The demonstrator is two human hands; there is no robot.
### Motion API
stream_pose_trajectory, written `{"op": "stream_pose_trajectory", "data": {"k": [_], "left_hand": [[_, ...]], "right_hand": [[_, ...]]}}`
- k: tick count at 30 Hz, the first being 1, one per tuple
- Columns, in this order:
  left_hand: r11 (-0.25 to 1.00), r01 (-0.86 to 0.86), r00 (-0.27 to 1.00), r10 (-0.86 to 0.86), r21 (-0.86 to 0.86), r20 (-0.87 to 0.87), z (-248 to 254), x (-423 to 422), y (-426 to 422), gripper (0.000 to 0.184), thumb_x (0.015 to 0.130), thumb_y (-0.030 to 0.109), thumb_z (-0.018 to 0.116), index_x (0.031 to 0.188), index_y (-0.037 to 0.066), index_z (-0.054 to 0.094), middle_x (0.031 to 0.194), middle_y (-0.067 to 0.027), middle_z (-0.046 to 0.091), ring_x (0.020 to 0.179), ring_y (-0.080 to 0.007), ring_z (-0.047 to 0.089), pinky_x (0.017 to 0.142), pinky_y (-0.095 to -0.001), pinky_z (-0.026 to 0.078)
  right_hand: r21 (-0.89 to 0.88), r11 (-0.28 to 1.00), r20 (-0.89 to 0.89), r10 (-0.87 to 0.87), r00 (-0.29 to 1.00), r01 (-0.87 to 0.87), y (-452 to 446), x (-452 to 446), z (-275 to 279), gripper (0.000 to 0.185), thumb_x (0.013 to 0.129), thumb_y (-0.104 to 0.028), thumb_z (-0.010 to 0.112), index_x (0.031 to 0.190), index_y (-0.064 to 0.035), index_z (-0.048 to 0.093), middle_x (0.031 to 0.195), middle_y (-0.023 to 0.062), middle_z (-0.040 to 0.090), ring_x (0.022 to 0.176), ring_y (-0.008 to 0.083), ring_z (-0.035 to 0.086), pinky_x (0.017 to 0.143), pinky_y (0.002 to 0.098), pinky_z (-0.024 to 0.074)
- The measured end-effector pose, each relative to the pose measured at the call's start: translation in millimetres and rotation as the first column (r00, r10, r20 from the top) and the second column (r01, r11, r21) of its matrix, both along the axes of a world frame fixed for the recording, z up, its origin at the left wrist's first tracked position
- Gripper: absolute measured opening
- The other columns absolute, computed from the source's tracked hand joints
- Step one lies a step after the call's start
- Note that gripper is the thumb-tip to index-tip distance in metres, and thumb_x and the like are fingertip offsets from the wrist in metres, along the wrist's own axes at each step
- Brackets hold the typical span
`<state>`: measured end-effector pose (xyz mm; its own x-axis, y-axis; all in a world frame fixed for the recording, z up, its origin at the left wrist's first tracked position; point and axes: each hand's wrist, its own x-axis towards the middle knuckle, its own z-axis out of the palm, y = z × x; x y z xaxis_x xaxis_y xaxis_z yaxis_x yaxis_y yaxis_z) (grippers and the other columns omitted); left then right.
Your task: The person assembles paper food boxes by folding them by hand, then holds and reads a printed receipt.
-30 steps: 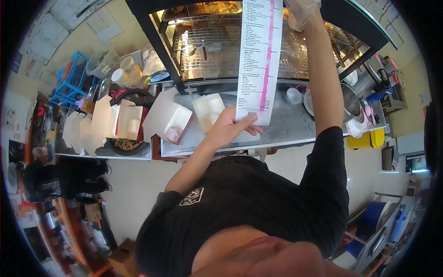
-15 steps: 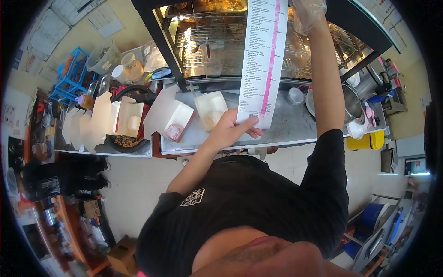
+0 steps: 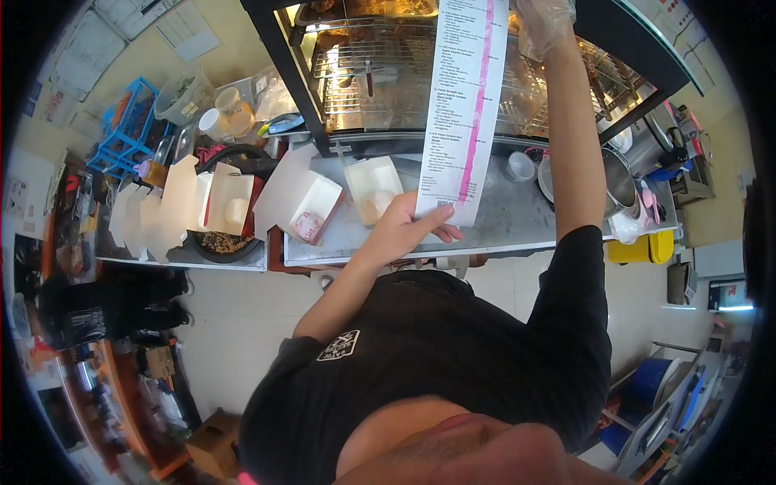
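A long printed receipt (image 3: 465,113) with a pink stripe down it hangs upright in front of me. My left hand (image 3: 412,222) pinches its bottom end, thumb across the front. Up at the frame's top edge, my right hand (image 3: 546,28), in a clear plastic glove, is curled at the receipt's upper right side; its fingertips are partly cut off. Left of my left hand stands an open paper box (image 3: 373,182) with a pale rounded lump inside. Another open box (image 3: 311,202) holds a pink-and-white wrapped item. A third box (image 3: 230,206) contains a white mound.
Behind the receipt is a lit glass food warmer (image 3: 388,89) with wire racks. A dark pan (image 3: 222,246) of brown bits sits under the left boxes. A small clear cup (image 3: 520,166) and a metal pot (image 3: 618,182) are on the right. A yellow bin (image 3: 643,246) stands below.
The view has shifted slightly, so the boxes and warmer appear a little further right. Both hands and the receipt keep nearly the same position.
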<state>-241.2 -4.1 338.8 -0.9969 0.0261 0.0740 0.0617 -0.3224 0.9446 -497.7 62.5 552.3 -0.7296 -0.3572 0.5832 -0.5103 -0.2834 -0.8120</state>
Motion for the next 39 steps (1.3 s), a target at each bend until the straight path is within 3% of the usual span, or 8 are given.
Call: {"op": "stream_pose_trajectory", "data": {"k": [6, 9, 12, 27, 30, 33, 36, 39], "left_hand": [[1.000, -0.017, 1.000, 0.017, 0.004, -0.006, -0.6, 2.5, 1.0, 0.024, 0.100, 0.013, 0.056, 0.115, -0.005, 0.060, 0.100, -0.0150, 0.069, 0.083, -0.0238, 0.072, 0.069, -0.0327, 0.060], [1.000, -0.015, 1.000, 0.015, 0.011, -0.001, -0.6, 3.9, 1.5, 0.024, 0.100, 0.013, 0.056, 0.115, -0.005, 0.060, 0.101, -0.0148, 0.069, 0.083, -0.0239, 0.072, 0.069, -0.0328, 0.059], [1.000, -0.012, 1.000, 0.012, 0.005, 0.001, -0.6, 4.8, 1.5, 0.024, 0.100, 0.014, 0.056, 0.115, -0.005, 0.060, 0.102, -0.0148, 0.069, 0.084, -0.0239, 0.072, 0.069, -0.0327, 0.059], [0.999, 0.033, 0.999, -0.033, 0.006, 0.036, -3.4, 4.1, 2.4, 0.026, 0.101, 0.017, 0.057, 0.117, -0.004, 0.058, 0.103, -0.0112, 0.067, 0.086, -0.0199, 0.071, 0.072, -0.0299, 0.058], [1.000, 0.028, 0.999, -0.027, -0.007, 0.039, -2.7, 4.3, 2.7, 0.026, 0.101, 0.017, 0.057, 0.117, -0.004, 0.059, 0.102, -0.0110, 0.067, 0.086, -0.0197, 0.071, 0.072, -0.0299, 0.058], [1.000, 0.027, 0.999, -0.027, -0.007, 0.040, -3.9, 4.8, 3.1, 0.026, 0.101, 0.017, 0.056, 0.117, -0.003, 0.059, 0.102, -0.0106, 0.067, 0.086, -0.0194, 0.071, 0.071, -0.0297, 0.058], [1.000, 0.024, 0.999, -0.024, 0.001, 0.035, -3.0, 5.4, 3.6, 0.026, 0.101, 0.017, 0.056, 0.117, -0.003, 0.059, 0.102, -0.0104, 0.067, 0.086, -0.0192, 0.071, 0.071, -0.0291, 0.057], [0.999, 0.009, 1.000, -0.008, -0.034, 0.015, 0.4, 1.2, 2.7, 0.026, 0.101, 0.016, 0.056, 0.118, -0.003, 0.059, 0.104, -0.0107, 0.068, 0.087, -0.0189, 0.071, 0.070, -0.0286, 0.057]], "right_hand": [[0.061, 0.994, -0.064, -0.082, 0.995, 0.086, -0.1, 7.7, 3.0, 0.043, 0.088, 0.003, 0.057, 0.130, -0.0006, 0.061, 0.113, 0.0079, 0.068, 0.095, 0.0135, 0.062, 0.084, 0.0249, 0.0502], [-0.021, 0.999, 0.124, 0.039, 0.991, -0.036, -3.0, 18.4, 6.4, 0.043, 0.088, 0.003, 0.056, 0.130, -0.0007, 0.061, 0.114, 0.0077, 0.067, 0.098, 0.0142, 0.062, 0.085, 0.0255, 0.0499], [-0.022, 1.000, 0.120, -0.008, 0.993, 0.011, -4.3, 28.9, 8.0, 0.043, 0.087, 0.003, 0.056, 0.130, -0.0010, 0.062, 0.114, 0.0076, 0.067, 0.098, 0.0150, 0.062, 0.086, 0.0261, 0.0499], [0.158, 0.974, -0.181, -0.131, 0.975, 0.160, 0.0, -12.9, -8.2, 0.042, 0.084, 0.002, 0.057, 0.125, 0.0001, 0.065, 0.117, 0.0126, 0.068, 0.100, 0.0169, 0.063, 0.088, 0.0265, 0.0496], [0.016, 1.000, 0.046, 0.020, 0.999, -0.020, -1.0, -10.3, -10.0, 0.041, 0.084, 0.002, 0.056, 0.124, 0.0029, 0.064, 0.116, 0.0134, 0.068, 0.101, 0.0177, 0.063, 0.090, 0.0270, 0.0498], [0.067, 0.998, -0.115, 0.004, 0.993, 0.004, 3.5, -26.5, -14.6, 0.040, 0.085, 0.003, 0.055, 0.123, 0.0044, 0.064, 0.114, 0.0129, 0.068, 0.101, 0.0183, 0.064, 0.089, 0.0279, 0.0507], [-0.014, 1.000, -0.143, -0.007, 0.990, 0.005, 3.8, -19.0, -12.0, 0.038, 0.086, 0.004, 0.054, 0.124, 0.0031, 0.063, 0.112, 0.0111, 0.069, 0.098, 0.0177, 0.064, 0.087, 0.0272, 0.0518], [-0.155, 0.983, 0.046, 0.106, 0.993, -0.098, 2.6, 2.6, 1.0, 0.038, 0.089, 0.002, 0.054, 0.127, 0.0020, 0.061, 0.110, 0.0099, 0.068, 0.094, 0.0156, 0.064, 0.083, 0.0259, 0.0526]]}}
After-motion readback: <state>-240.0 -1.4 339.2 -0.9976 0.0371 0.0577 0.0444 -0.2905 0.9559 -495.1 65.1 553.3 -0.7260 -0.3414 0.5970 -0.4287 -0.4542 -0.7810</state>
